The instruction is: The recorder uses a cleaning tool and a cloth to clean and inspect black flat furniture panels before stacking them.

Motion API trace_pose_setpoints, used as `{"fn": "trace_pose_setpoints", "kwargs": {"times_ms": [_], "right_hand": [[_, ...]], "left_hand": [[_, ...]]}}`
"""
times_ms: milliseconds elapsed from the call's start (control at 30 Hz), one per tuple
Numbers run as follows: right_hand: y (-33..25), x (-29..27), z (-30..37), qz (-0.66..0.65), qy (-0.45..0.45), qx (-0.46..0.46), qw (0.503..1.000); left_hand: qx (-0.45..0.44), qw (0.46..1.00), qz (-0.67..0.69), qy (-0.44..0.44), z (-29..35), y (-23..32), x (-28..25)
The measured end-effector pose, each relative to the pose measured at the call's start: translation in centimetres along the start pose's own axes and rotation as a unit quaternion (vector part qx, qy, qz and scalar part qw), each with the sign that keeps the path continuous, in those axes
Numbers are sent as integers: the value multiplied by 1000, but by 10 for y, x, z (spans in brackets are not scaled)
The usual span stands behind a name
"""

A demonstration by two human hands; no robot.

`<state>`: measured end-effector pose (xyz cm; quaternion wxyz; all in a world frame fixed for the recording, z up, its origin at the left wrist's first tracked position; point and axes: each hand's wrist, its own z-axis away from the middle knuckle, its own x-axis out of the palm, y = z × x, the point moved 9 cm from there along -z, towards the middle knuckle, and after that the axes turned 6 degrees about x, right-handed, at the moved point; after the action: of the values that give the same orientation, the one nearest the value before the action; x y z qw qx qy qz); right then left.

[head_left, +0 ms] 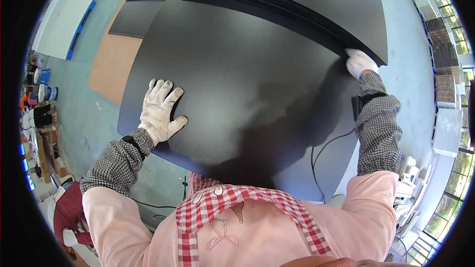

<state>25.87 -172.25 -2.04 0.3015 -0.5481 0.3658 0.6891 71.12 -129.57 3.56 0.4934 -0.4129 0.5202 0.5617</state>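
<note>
A large dark grey panel [213, 64] lies flat in front of me, filling the middle of the view. On its left part rests my left hand [161, 109] in a white work glove, palm down with the fingers spread. Beyond the panel lies a stack of similar dark panels [316, 0], with several layered edges facing me. At the right end of that stack, my gloved right hand [361, 63] is closed at a panel edge, its fingertips partly hidden. A thin black cable [316, 168] hangs from near my right wrist across the panel.
A brown board [111, 66] with a smaller dark panel [133, 17] lies at the left. A white sheet stack [64, 20] stands on a blue base farther off. Stacked boxes [443, 62] line the right wall. Another person's dark red sleeve [71, 212] shows at lower left.
</note>
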Motion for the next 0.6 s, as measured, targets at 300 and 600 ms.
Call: {"fn": "trace_pose_setpoints", "kwargs": {"times_ms": [300, 600], "right_hand": [[30, -29, 244, -266, 73, 424, 863], [-57, 15, 439, -337, 120, 509, 783]], "left_hand": [[6, 999, -26, 25, 10, 2, 2], [23, 997, -34, 58, 15, 7, 1]]}}
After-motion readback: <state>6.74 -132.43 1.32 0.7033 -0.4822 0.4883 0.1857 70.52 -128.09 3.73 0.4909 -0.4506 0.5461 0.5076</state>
